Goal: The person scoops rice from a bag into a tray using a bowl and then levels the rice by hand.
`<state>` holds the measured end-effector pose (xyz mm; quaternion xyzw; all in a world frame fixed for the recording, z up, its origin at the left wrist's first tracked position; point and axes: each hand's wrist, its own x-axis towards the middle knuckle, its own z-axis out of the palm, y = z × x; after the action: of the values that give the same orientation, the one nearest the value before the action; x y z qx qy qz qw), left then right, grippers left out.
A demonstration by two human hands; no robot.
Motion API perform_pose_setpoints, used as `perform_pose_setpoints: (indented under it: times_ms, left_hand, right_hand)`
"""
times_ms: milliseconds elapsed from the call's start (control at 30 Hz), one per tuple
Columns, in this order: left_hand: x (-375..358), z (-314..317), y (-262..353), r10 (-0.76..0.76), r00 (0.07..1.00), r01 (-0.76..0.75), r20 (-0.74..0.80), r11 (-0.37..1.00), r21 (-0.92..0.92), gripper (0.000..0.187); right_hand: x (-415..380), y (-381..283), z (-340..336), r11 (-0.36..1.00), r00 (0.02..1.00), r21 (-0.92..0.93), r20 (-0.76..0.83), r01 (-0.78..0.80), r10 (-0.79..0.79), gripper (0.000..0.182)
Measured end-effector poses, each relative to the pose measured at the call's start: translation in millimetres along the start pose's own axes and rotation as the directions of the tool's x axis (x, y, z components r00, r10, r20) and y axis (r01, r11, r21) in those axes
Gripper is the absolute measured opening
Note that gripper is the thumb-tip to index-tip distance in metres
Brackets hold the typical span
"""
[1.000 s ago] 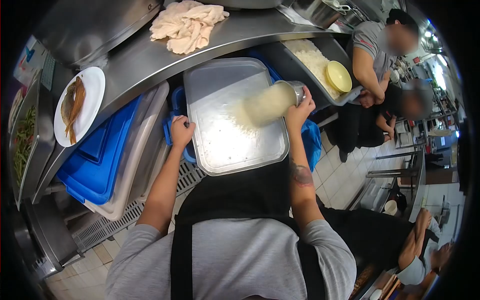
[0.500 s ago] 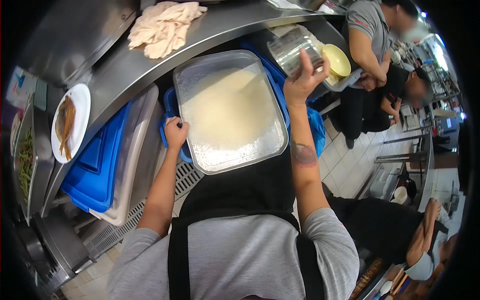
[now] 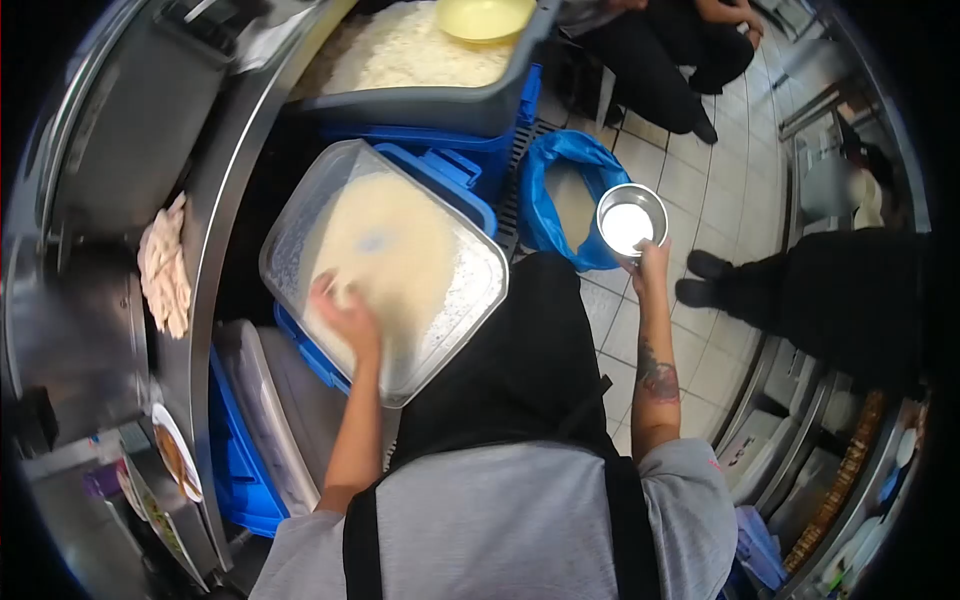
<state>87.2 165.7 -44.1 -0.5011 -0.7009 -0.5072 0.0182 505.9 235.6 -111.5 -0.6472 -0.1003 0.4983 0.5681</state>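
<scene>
My left hand (image 3: 345, 318) reaches over a clear rectangular plastic bin (image 3: 430, 362), fingers apart and slightly curled, close above the pale granular powder (image 3: 385, 215) inside. The powder is heaped toward the middle, and a small bluish smear shows on it. Off to the right, my right hand (image 3: 650, 262) grips a round metal cup (image 3: 661, 205) by its near side. The cup's inside looks bright white. It overlaps the right rim of an open blue plastic bag (image 3: 540, 200), which holds more pale material.
A grey tub (image 3: 420, 108) of whitish flakes, with a yellow bowl (image 3: 485, 20) in it, stands beyond the bin. Along the left runs a steel counter (image 3: 222, 170) with a crumpled cloth (image 3: 165, 268) and a plate of fish (image 3: 180, 455). Other people's legs (image 3: 665, 75) are at upper right.
My left hand has left the bin's rim and moved over the powder. My right hand has brought the metal cup from beside the grey tub to the blue bag. The view has turned.
</scene>
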Motion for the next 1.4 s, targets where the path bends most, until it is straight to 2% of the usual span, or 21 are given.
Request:
perform_pose_setpoints:
  times_ms: [100,167,233,333,400,433,500,533,633,700,733,767,833,900,967,1000,1033,1133,1200,1300,1400]
  left_hand:
    - [-15.7,95.1,110.5,0.094,0.912,0.073,0.400,0.920,-0.384,0.043]
    - [-50.4,169.5,138.5,-0.054,0.747,0.439,0.662,0.788,-0.431,0.053]
    - [-81.3,233.9,141.8,-0.223,0.667,0.359,0.711,0.932,-0.045,0.080]
    - [-109.1,303.6,119.5,-0.505,0.619,0.337,0.601,0.863,0.377,0.089]
    - [-105.7,317.9,110.5,-0.837,0.402,0.633,0.371,0.547,0.548,0.077]
    - [-113.4,320.6,94.5,-0.848,0.395,0.617,0.354,0.531,0.581,0.077]
    - [-128.3,327.0,63.2,-0.783,0.245,0.745,0.572,0.530,0.406,0.044]
    - [-134.6,327.4,75.0,-0.725,0.412,0.670,0.552,0.652,0.356,0.021]
    - [-109.4,301.4,116.3,-0.669,0.124,0.857,0.733,0.444,0.260,0.015]
    - [-86.8,274.5,125.6,-0.618,0.112,0.888,0.778,0.413,0.200,0.013]
    - [-77.5,264.6,127.1,-0.622,0.109,0.878,0.776,0.426,0.218,0.014]
    - [-70.6,256.0,128.9,-0.627,0.102,0.866,0.773,0.438,0.241,0.015]
    - [-60.2,244.9,141.7,-0.615,0.099,0.790,0.782,0.526,0.314,0.016]
    - [-60.4,238.9,139.7,-0.532,0.062,0.722,0.845,0.608,0.330,0.019]
    - [-58.0,245.2,133.5,-0.524,0.061,0.727,0.850,0.607,0.322,0.018]
    - [-55.1,248.6,129.8,-0.542,0.087,0.721,0.836,0.613,0.322,0.018]
    - [-53.8,248.3,128.1,-0.566,0.108,0.720,0.818,0.612,0.328,0.018]
    - [-53.7,255.1,126.6,-0.595,0.072,0.774,0.801,0.539,0.331,0.015]
    - [-55.4,258.4,129.3,-0.582,0.050,0.800,0.811,0.510,0.316,0.016]
    - [-57.9,260.6,134.8,-0.580,0.087,0.780,0.810,0.546,0.307,0.012]
    - [-55.4,257.3,131.6,-0.543,0.104,0.804,0.833,0.539,0.251,0.010]
  right_hand:
    - [68.8,37.4,-23.7,0.972,0.944,0.025,0.247,-0.233,0.220,0.064]
    - [90.1,49.0,-6.4,0.962,0.938,-0.023,0.219,-0.272,0.270,0.067]
    - [112.9,68.4,13.6,0.973,0.951,-0.113,0.213,-0.203,0.223,0.068]
    - [175.4,120.5,34.9,0.880,0.981,-0.463,0.098,-0.107,0.171,0.068]
    - [181.4,117.8,55.6,0.700,0.989,-0.713,0.062,-0.052,0.136,0.066]
    - [237.7,189.9,46.6,0.455,0.967,-0.853,0.235,0.254,-0.101,0.062]
    - [243.0,186.5,64.4,0.292,0.975,-0.934,0.223,0.208,0.018,0.055]
    - [247.8,187.1,69.3,0.298,0.976,-0.934,0.216,0.196,0.036,0.055]
    - [268.9,187.9,76.0,0.022,0.914,-0.917,0.400,0.399,0.066,0.043]
    - [291.9,182.7,88.6,-0.292,0.771,-0.730,0.636,0.619,0.044,0.042]
    - [293.8,172.0,96.9,-0.277,0.737,-0.706,0.676,0.652,0.011,0.038]
    - [300.5,169.1,105.9,-0.259,0.742,-0.715,0.670,0.649,0.012,0.038]
    - [327.1,175.0,124.4,-0.750,0.645,-0.327,0.745,0.574,0.169,0.043]
    - [415.0,281.6,116.9,-0.538,0.561,-0.474,0.828,0.697,-0.003,0.047]
    - [412.3,272.6,101.4,-0.876,0.481,-0.456,0.810,0.158,-0.335,0.047]
    - [355.5,203.2,114.5,-0.497,0.765,-0.624,0.628,0.603,0.141,0.052]
    - [362.4,238.6,109.5,-0.485,0.765,-0.627,0.625,0.610,0.154,0.052]
    - [381.6,374.2,83.0,0.060,0.857,-0.870,0.467,0.489,-0.218,0.056]
    - [345.7,362.2,76.4,0.159,0.900,-0.886,0.427,0.436,-0.086,0.057]
    - [305.0,315.0,76.6,-0.183,0.804,-0.789,0.542,0.587,0.243,0.057]
    - [302.8,303.0,75.7,0.087,0.737,-0.820,0.550,0.565,0.393,0.061]
